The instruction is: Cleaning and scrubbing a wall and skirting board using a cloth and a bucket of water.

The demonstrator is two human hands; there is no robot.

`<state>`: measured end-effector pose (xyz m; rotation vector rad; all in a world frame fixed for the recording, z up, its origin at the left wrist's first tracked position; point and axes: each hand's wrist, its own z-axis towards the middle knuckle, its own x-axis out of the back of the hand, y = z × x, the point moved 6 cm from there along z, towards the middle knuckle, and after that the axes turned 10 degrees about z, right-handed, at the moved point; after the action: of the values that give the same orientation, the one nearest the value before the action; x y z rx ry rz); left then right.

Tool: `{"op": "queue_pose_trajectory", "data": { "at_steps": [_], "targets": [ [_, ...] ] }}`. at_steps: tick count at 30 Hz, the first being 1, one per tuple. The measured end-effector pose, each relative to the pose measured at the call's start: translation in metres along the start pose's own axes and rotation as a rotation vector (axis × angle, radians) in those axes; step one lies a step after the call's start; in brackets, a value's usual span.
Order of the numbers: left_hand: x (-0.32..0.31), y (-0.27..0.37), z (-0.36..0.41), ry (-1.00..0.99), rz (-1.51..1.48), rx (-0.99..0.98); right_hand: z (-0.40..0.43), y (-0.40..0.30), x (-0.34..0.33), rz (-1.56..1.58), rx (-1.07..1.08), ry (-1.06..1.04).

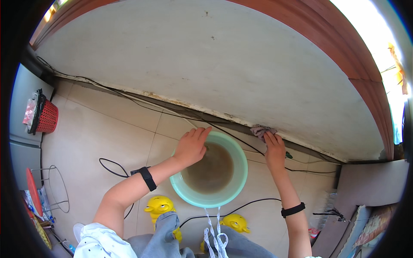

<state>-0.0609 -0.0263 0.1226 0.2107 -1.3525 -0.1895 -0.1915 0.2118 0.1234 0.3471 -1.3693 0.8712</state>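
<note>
My right hand [275,151] presses a crumpled greyish-purple cloth [262,132] against the bottom edge of a pale wall panel [209,58]. My left hand [190,146] is over the upper left rim of a mint-green plastic basin [240,177]. Its fingers point toward the wall; whether they grip the rim or only hover above it, I cannot tell. Murky brown water [209,171] lies in the basin, which is on the tiled floor in front of my feet.
Black cables [138,102] run along the wall's base and past the basin. Yellow character slippers [160,205] are on my feet. A red basket [48,116] and a round wire rack [58,190] are at the left. Grey furniture [371,183] stands at the right.
</note>
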Motion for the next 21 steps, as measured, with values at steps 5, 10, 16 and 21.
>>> {"op": "queue_pose_trajectory", "data": {
  "at_steps": [5, 10, 16, 21],
  "targets": [
    [-0.005, 0.004, 0.005, 0.003, -0.034, -0.013, 0.005, -0.001, -0.018, 0.041, 0.001, 0.047],
    [-0.007, 0.005, 0.007, -0.045, -0.003, 0.012, 0.049, -0.063, -0.043, 0.249, 0.208, -0.051],
    [0.002, 0.004, 0.003, -0.036, -0.025, -0.009, 0.030, -0.034, -0.037, 0.096, 0.147, 0.009],
    [-0.003, 0.003, 0.003, -0.032, -0.042, -0.018, -0.015, 0.026, -0.005, -0.033, -0.020, 0.057]
  ]
}}
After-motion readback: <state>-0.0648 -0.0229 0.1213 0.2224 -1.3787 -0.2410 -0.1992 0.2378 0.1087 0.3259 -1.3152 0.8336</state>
